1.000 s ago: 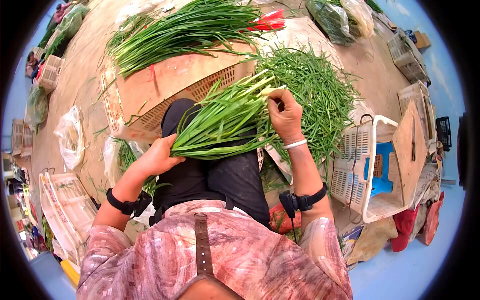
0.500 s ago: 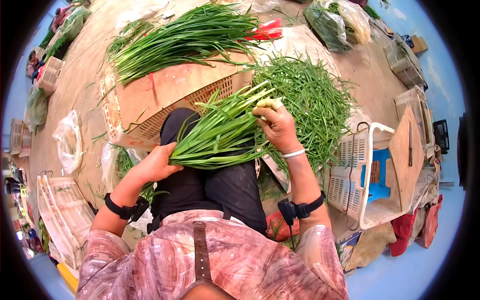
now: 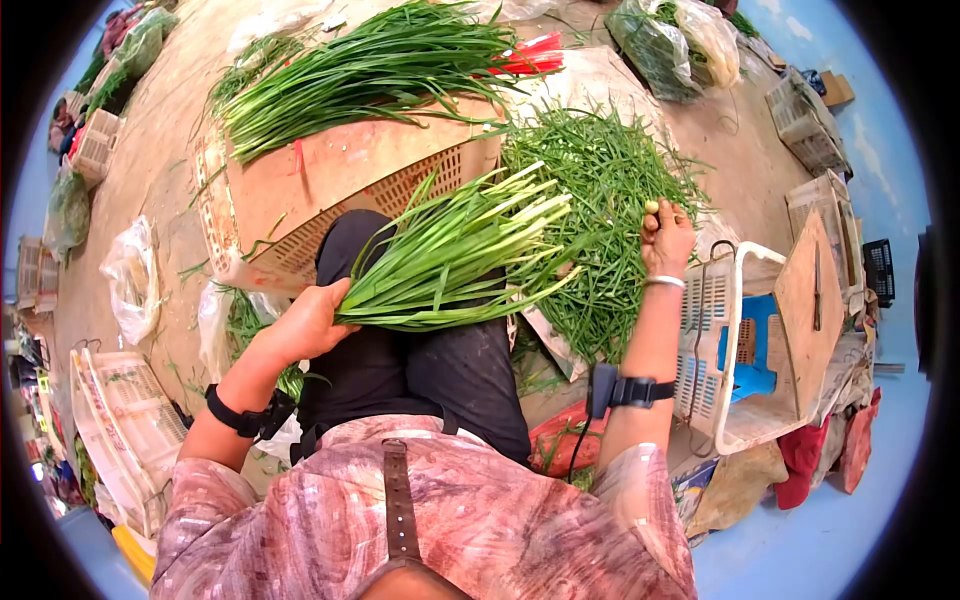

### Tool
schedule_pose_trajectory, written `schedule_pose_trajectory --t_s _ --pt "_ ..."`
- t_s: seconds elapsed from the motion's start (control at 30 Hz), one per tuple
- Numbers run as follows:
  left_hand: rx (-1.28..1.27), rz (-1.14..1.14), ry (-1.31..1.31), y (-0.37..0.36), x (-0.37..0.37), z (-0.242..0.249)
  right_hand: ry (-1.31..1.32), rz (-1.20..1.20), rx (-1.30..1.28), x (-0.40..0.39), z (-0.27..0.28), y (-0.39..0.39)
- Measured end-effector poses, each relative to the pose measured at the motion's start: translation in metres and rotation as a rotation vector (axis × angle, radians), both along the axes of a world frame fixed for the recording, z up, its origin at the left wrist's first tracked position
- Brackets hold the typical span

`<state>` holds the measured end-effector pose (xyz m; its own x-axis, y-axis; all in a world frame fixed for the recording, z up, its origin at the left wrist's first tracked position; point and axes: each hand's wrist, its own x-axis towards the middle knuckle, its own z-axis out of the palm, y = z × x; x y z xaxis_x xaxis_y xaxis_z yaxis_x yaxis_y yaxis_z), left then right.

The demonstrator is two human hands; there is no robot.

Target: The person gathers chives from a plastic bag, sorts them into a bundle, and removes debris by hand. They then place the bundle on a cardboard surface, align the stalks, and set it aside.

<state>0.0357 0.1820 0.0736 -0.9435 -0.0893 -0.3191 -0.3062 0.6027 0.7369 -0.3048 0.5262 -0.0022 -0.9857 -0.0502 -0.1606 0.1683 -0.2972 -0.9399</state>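
Note:
My left hand [image 3: 312,322] is wrapped round the leafy end of a bunch of garlic chives [image 3: 450,255], which lies across my dark-trousered lap. Its pale stem ends fan out to the right. Away from the bunch, my right hand [image 3: 668,238] hovers at the right side of a heap of loose green leaves [image 3: 600,190]. Its fingers are curled together, with a pale covering on one fingertip; whatever they may pinch is hidden. A larger pile of chives [image 3: 370,75] rests on a board over a crate, beside red strips [image 3: 535,55].
The board-topped crate [image 3: 300,215] stands just ahead of my knees. At my right is a white crate [image 3: 735,350] with a wooden board against it and something blue inside. Stacked crates [image 3: 130,420] are at my left, and a plastic bag [image 3: 133,270] lies on the floor.
My right hand has moved right, from the stem ends of the bunch to over the leaf heap. The stems have spread apart. My left hand keeps its hold.

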Motion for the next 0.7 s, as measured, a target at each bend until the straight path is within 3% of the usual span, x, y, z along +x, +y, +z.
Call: schedule_pose_trajectory --t_s 0.03,0.07,0.13,0.17,0.23,0.27,0.3,0.37,0.43,0.53,0.6,0.7 --pt "-0.031 -0.013 0.006 0.0 0.0 0.0 0.068 -0.029 0.365 -0.013 -0.009 0.011" --pt "-0.031 -0.01 0.011 0.0 -0.002 0.001 0.073 -0.027 0.365 -0.01 0.002 0.005" --pt "-0.269 -0.096 0.111 0.001 0.0 0.001 0.352 0.294 0.61 0.025 0.052 -0.029" --pt "-0.267 -0.1 0.104 0.003 0.0 0.003 0.425 0.401 0.757 0.052 0.085 -0.057" --pt "-0.476 -0.117 0.162 0.007 -0.003 0.008 0.652 0.575 0.81 0.082 0.089 -0.094" --pt "-0.479 -0.12 0.163 0.008 -0.004 0.01 0.717 0.668 0.975 0.096 0.1 -0.111" --pt "-0.547 -0.139 0.205 0.008 -0.005 0.011 0.904 0.668 0.949 0.101 0.084 -0.12" --pt "-0.62 -0.147 0.247 0.007 -0.006 0.014 1.012 0.688 0.981 0.104 0.067 -0.124" --pt "-0.718 -0.159 0.335 0.006 -0.004 0.017 1.067 0.563 0.727 0.1 0.056 -0.122" --pt "-0.791 -0.107 0.482 0.0 -0.006 0.025 0.33 0.507 0.176 0.11 0.076 -0.099" --pt "-0.839 -0.085 0.518 -0.003 -0.008 0.031 0.177 0.434 0.025 0.106 0.087 -0.072" --pt "-0.914 -0.078 0.519 -0.008 -0.002 0.021 0.073 0.286 -0.303 0.077 0.055 -0.037"
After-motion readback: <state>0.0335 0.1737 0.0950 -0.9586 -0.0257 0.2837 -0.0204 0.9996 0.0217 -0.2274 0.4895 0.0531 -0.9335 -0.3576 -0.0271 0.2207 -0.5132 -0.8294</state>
